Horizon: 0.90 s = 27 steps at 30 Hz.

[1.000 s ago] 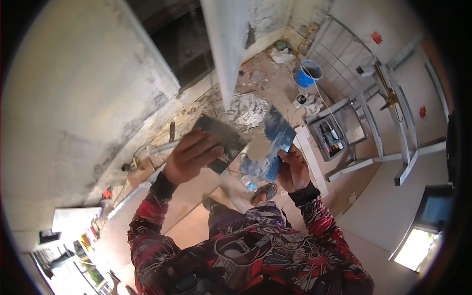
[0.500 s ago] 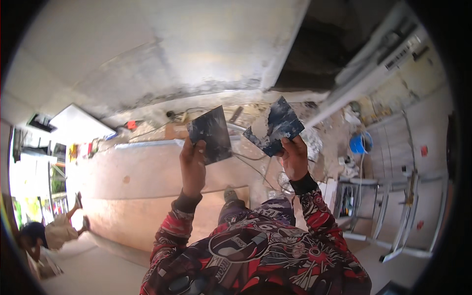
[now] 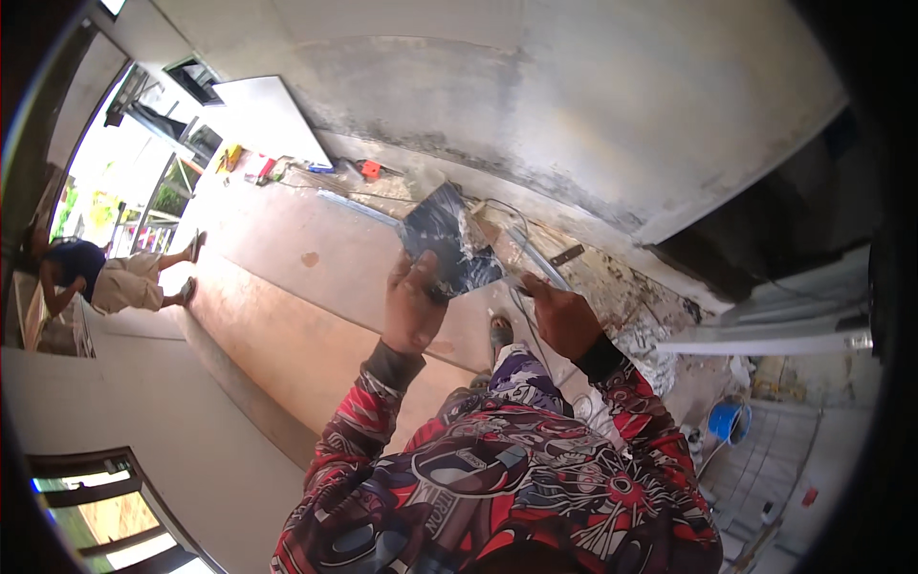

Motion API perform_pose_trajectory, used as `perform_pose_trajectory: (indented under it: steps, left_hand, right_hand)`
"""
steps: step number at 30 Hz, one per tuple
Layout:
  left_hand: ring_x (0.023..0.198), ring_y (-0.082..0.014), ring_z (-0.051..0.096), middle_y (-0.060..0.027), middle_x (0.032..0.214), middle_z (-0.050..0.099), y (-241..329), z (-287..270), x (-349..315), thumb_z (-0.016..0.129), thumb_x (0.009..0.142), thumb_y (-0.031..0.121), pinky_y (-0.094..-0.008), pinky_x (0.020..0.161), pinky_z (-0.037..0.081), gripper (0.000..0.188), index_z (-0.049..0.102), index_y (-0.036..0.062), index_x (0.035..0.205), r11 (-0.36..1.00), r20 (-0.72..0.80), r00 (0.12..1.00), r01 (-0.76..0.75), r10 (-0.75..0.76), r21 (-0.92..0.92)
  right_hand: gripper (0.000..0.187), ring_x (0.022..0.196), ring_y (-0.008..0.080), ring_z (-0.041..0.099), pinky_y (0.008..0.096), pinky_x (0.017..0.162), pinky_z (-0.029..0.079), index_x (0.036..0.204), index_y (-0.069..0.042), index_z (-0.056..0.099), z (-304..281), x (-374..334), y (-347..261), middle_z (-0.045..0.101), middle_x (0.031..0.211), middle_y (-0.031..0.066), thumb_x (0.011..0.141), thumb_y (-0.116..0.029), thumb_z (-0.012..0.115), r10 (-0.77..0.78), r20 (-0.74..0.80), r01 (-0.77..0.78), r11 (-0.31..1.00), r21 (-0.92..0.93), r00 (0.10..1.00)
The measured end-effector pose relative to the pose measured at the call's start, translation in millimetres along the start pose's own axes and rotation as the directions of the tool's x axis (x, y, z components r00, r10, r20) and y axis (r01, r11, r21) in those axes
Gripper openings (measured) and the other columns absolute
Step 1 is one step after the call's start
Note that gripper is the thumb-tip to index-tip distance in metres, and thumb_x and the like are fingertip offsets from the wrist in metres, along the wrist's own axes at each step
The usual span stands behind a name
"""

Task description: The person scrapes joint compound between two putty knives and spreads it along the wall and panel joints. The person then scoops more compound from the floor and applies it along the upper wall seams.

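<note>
My left hand (image 3: 416, 306) is closed on the lower edge of a dark square plate (image 3: 435, 230), with its thumb lying on the face. White plaster-like paste (image 3: 470, 234) clings to the plate's right side. My right hand (image 3: 562, 316) is pinched around the edge of a second thin dark plate, which is tipped nearly edge-on against the pasted side of the first. Where one plate ends and the other begins is hard to make out. Both hands are raised in front of my chest, above the floor.
A stained grey wall (image 3: 574, 115) runs along the far side, with rubble and cables at its foot. A white panel (image 3: 273, 120) leans at the far left. Another person (image 3: 120, 273) is by the bright doorway. A blue bucket (image 3: 729, 421) stands at the right.
My view has turned toward the right. The two plates, held apart before, are now together, and paste shows on the one in my left hand. The right-hand plate has tipped edge-on.
</note>
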<state>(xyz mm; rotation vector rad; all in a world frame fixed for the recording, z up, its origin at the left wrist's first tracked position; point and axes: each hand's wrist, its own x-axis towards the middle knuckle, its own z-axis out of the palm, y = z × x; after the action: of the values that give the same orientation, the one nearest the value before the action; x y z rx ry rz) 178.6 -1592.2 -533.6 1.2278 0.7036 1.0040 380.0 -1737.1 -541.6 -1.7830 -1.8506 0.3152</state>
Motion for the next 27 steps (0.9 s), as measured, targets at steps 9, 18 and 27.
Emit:
perform_pose_trajectory:
  steps: [9, 18, 27]
  left_hand:
    - [0.101, -0.0191, 0.066, -0.0075, 0.109, 0.068, 49.3, -14.6, 119.2, 0.051, 0.097, 0.004, -0.0309, 0.084, 0.054, 0.025, 0.059, 0.0007, 0.12, 0.939, -0.074, 0.958, -0.253, 0.276, 0.232]
    - [0.115, -0.0383, 0.061, -0.0228, 0.126, 0.061, 63.6, -31.5, 210.0, 0.051, 0.077, -0.015, -0.0398, 0.096, 0.052, 0.051, 0.055, -0.0034, 0.127, 0.342, 0.493, 0.792, -0.603, 0.359, 0.72]
    - [0.088, -0.0206, 0.068, -0.015, 0.097, 0.07, 28.9, -80.4, 239.4, 0.052, 0.088, -0.002, -0.0295, 0.075, 0.051, 0.026, 0.062, -0.0026, 0.112, 0.704, -0.311, 0.909, 0.028, 0.277, 0.709]
  right_hand:
    - [0.023, 0.087, 0.0189, 0.07, 0.0333, 0.068, 0.063, 0.116, 0.001, 0.059, 11.9, 140.7, 29.6, 0.068, 0.102, 0.0084, 0.093, -0.004, 0.054, 0.409, 0.098, -0.036, -0.158, 0.987, 0.907]
    - [0.027, 0.092, 0.0207, 0.07, 0.0337, 0.073, 0.063, 0.122, 0.003, 0.056, -9.4, 267.2, 62.0, 0.066, 0.11, 0.0114, 0.096, -0.003, 0.049, 0.291, 0.105, 0.011, -0.372, 0.928, 0.951]
    - [0.021, 0.078, 0.0127, 0.063, 0.0288, 0.069, 0.055, 0.111, 0.002, 0.061, 27.2, 355.1, 95.7, 0.067, 0.097, 0.0075, 0.098, -0.013, 0.054, 0.319, -0.068, 0.027, 0.133, 0.991, 0.945]
